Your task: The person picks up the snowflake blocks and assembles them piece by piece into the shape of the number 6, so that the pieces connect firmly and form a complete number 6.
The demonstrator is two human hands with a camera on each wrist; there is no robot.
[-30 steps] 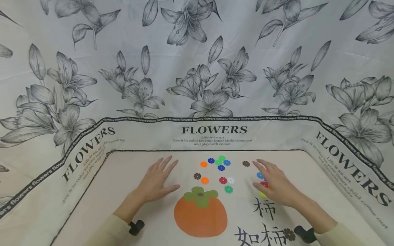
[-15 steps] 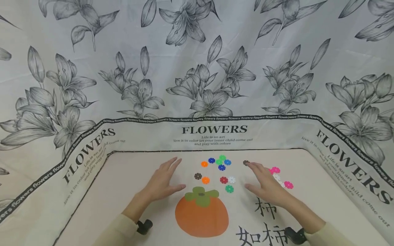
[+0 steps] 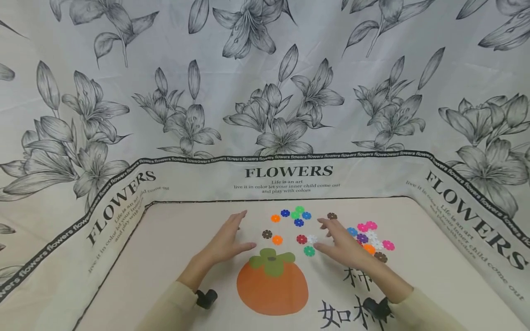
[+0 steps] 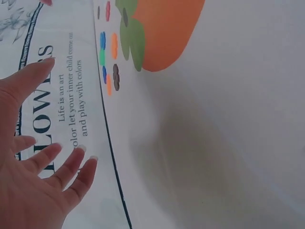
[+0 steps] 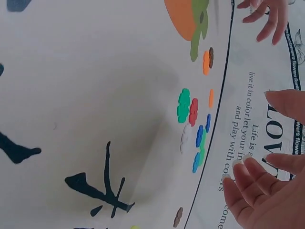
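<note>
Several flat, flower-shaped plastic discs lie scattered on the pale cloth. My left hand (image 3: 223, 243) hovers left of them, fingers spread and holding nothing; the closest pieces are a brown disc (image 3: 267, 234) and an orange disc (image 3: 277, 240). My right hand (image 3: 343, 243) is held above the cloth with loosely bent fingers and nothing in them. Its thumb is near a white disc (image 3: 312, 239) and a green disc (image 3: 309, 251). A red disc (image 4: 108, 11) shows edge-on in the left wrist view. The right wrist view also shows the green disc (image 5: 183, 106) away from the fingers.
Right of my right hand lies a cluster with a purple disc (image 3: 362, 238) and a pink disc (image 3: 388, 245). Farther back are a blue disc (image 3: 285, 213) and a lone brown disc (image 3: 332, 215). A printed persimmon (image 3: 272, 289) marks the cloth; a flower-patterned curtain (image 3: 281, 92) rises behind.
Both hands have moved inward toward each other. My right hand has shifted left, uncovering the cluster of discs on the right. No disc was picked up.
</note>
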